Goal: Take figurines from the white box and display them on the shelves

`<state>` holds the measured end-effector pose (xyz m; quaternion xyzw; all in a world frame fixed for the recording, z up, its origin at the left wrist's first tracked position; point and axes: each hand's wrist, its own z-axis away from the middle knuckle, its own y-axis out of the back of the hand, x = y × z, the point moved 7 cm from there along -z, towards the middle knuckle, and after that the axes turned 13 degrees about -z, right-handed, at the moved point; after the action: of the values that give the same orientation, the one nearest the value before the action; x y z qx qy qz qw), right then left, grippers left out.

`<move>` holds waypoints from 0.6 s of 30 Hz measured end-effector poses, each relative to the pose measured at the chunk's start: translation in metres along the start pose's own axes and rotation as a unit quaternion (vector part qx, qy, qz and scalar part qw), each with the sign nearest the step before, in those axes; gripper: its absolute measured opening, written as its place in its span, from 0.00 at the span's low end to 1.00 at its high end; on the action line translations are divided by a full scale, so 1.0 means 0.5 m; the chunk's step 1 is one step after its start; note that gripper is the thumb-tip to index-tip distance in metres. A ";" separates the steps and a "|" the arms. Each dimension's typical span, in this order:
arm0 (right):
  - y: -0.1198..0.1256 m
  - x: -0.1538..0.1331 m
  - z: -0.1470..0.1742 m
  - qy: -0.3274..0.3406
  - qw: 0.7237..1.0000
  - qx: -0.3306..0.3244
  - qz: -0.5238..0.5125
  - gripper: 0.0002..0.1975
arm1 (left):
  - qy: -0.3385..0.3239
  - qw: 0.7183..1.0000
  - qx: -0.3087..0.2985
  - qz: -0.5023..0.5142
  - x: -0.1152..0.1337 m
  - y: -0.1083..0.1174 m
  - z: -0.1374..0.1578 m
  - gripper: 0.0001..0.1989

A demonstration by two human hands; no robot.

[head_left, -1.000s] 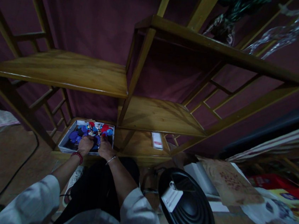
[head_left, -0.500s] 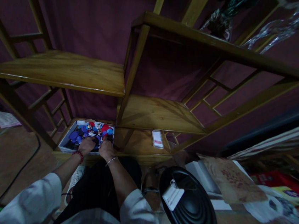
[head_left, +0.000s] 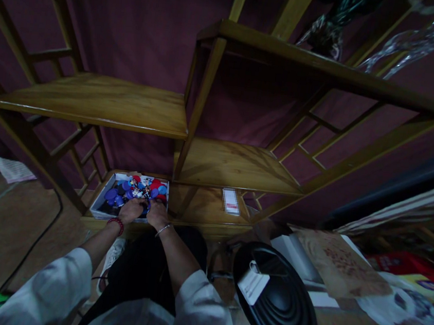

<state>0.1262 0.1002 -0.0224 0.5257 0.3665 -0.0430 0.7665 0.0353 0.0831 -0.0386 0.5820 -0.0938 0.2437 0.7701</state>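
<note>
A white box (head_left: 98, 206) stands on the lowest shelf, filled with small blue, red, white and black pieces (head_left: 137, 187), some round and flat. Over its front edge reach both my hands. My left hand (head_left: 131, 210), below a red bead bracelet, is curled down among the pieces at the box's front middle. Beside it, my right hand (head_left: 156, 213), with a thin silver bracelet at the wrist, is curled in the front right part. Dark blue shows between the two hands. The fingertips are mostly hidden, so what they grip cannot be made out.
A wooden shelf unit (head_left: 92, 98) rises in front of me, its boards overhanging the box. A white packet (head_left: 231, 201) lies on the low shelf to the right. At my right stands a black round stool (head_left: 279, 303); flat cardboard (head_left: 340, 263) and plastic bags lie beyond.
The view has shifted slightly, so the shelves appear further right. Both hands stay in the box at its front, and my right hand's fingers have moved a little among the pieces.
</note>
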 end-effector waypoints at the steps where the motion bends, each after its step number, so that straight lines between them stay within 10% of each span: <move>1: -0.002 0.001 -0.002 -0.001 1.000 -0.004 0.002 0.16 | 0.009 1.000 0.006 0.009 -0.005 0.000 -0.004 0.18; 9: -0.013 0.023 -0.017 -0.057 0.998 -0.015 0.004 0.19 | 0.165 0.980 0.111 0.006 -0.062 0.033 -0.023 0.22; 18: -0.011 0.017 -0.016 -0.049 0.999 -0.014 0.005 0.17 | 0.108 0.987 0.116 -0.016 -0.059 0.037 -0.046 0.21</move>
<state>0.1260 0.1073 -0.0332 0.5138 0.3262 -0.0600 0.7912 -0.0026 0.1009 -0.0424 0.6392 0.0276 0.3020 0.7067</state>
